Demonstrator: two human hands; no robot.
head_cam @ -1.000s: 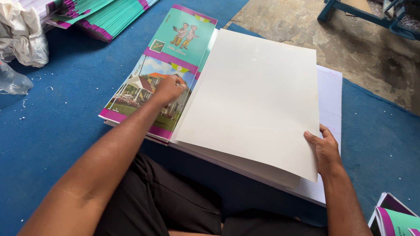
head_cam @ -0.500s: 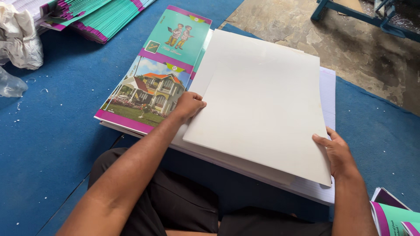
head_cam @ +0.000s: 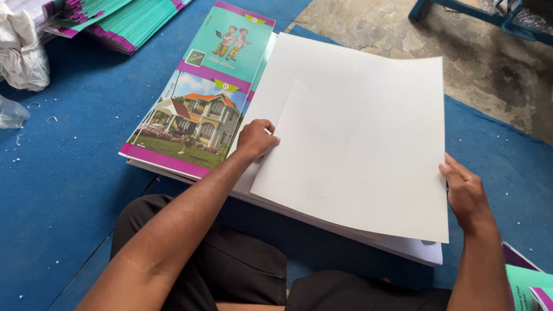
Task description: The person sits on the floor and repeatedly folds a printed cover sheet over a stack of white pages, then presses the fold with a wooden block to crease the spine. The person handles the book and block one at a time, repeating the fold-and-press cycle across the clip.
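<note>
A big white sheet [head_cam: 363, 155] is lifted off a stack of white sheets [head_cam: 415, 250] lying on the blue mat. My left hand [head_cam: 255, 138] grips the sheet's left edge, fingers curled under it. My right hand [head_cam: 465, 193] holds the sheet's right edge near the lower corner. Left of the white stack lies a pile of printed covers [head_cam: 196, 115], teal on top with two cartoon figures, and a house picture below with magenta bands.
More teal and magenta covers [head_cam: 115, 20] are piled at the top left, beside crumpled white plastic [head_cam: 23, 52]. A bare concrete floor [head_cam: 461, 57] lies beyond the blue mat [head_cam: 63, 173]. Another cover [head_cam: 527, 282] shows at the bottom right. My knees are below the stack.
My left hand left the printed cover pile and moved right to the white sheet's left edge. The sheet is now raised and folding over, held by both hands.
</note>
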